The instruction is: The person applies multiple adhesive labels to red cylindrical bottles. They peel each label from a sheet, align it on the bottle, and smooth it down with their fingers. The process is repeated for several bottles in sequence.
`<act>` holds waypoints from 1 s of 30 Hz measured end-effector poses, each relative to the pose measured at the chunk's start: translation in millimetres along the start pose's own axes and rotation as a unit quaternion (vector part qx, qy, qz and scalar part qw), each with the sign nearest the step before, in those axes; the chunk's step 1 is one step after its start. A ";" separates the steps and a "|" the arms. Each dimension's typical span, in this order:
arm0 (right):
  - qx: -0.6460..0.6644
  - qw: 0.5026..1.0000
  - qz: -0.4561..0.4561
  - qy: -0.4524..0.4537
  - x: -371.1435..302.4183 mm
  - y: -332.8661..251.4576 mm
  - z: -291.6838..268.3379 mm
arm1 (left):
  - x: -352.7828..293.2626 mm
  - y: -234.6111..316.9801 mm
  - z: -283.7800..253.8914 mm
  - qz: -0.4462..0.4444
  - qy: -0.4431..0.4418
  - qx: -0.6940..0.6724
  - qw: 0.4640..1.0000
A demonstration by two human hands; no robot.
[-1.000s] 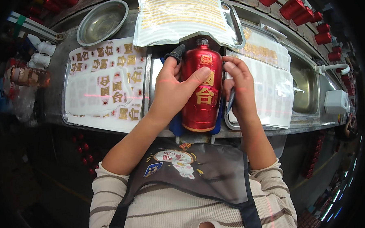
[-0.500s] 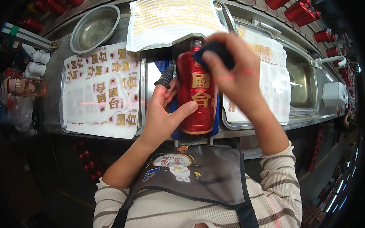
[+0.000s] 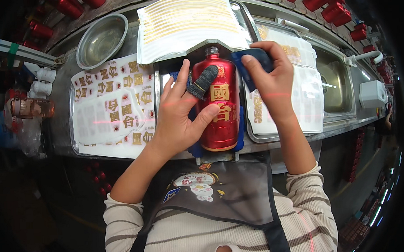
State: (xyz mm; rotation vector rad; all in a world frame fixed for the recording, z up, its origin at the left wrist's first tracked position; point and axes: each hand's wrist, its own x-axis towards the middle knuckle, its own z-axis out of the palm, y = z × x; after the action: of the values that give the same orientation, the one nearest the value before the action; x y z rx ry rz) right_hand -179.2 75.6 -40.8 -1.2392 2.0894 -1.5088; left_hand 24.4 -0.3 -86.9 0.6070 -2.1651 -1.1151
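A glossy red bottle (image 3: 219,133) with large gold characters lies in a metal holder (image 3: 210,46), its glass neck pointing away from me. My left hand (image 3: 180,113) is beside it with the fingers spread. Its thumb rests on the gold lettering, and the index finger, in a dark grey knitted finger sleeve (image 3: 203,82), reaches over the bottle's upper front. To the right of the bottle's shoulder, my right hand (image 3: 275,77) is closed round a thin, dark blue flat scraper (image 3: 256,65). The scraper's lower edge stands just off the bottle.
On the left a metal tray (image 3: 74,138) bears sheets of gold decals (image 3: 105,76). Striped gold-and-white sheets (image 3: 184,21) lie behind the bottle, with a metal bowl (image 3: 102,41) beside them. Further sheets (image 3: 300,103) and a sink (image 3: 338,91) are at right.
My right hand has moved off the bottle's upper part to the right with the scraper. My left index finger has swung from beside the bottle onto its front.
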 end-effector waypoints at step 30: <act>-0.155 0.855 -0.453 -0.198 -48.9 -30.1 -0.7 | -74.2 4.6 19.8 -0.064 0.164 -0.105 0.979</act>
State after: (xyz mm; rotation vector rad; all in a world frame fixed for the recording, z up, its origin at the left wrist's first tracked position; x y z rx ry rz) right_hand -136.4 111.0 -26.2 -2.6424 1.5406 -1.0096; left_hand 62.0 60.5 -115.3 0.7816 -1.7221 -1.1988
